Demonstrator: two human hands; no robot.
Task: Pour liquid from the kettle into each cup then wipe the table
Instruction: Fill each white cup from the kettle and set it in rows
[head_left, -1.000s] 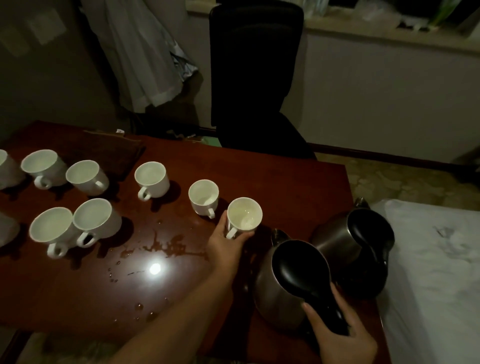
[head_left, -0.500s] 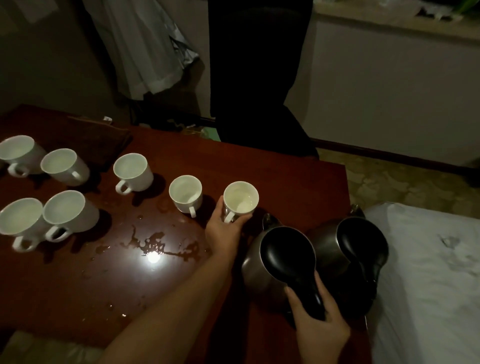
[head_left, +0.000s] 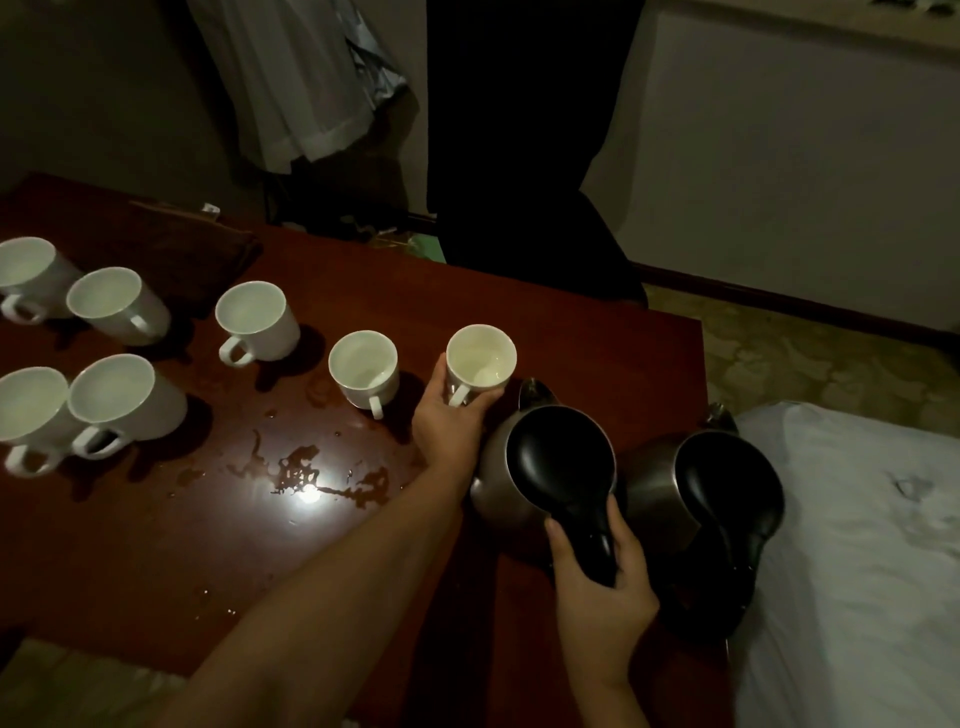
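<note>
Right hand (head_left: 602, 587): curled round the black handle of the kettle (head_left: 540, 467), nearest the viewer.
Kettle: on the counter (head_left: 597, 338), beside the bed.
Left hand (head_left: 449, 426): gripping the rightmost cup (head_left: 480, 364).
Spill (head_left: 311, 473): left of that forearm.

Table (head_left: 571, 332): dark red-brown, glossy.
Cups (head_left: 257, 322): plain white.
Kettle (head_left: 498, 483): silver steel body, black lid and handle.
Second kettle (head_left: 654, 488): same colours.
Cloth (head_left: 197, 254) at far left edge: dark brown.
Bedding (head_left: 857, 545): white.
</note>
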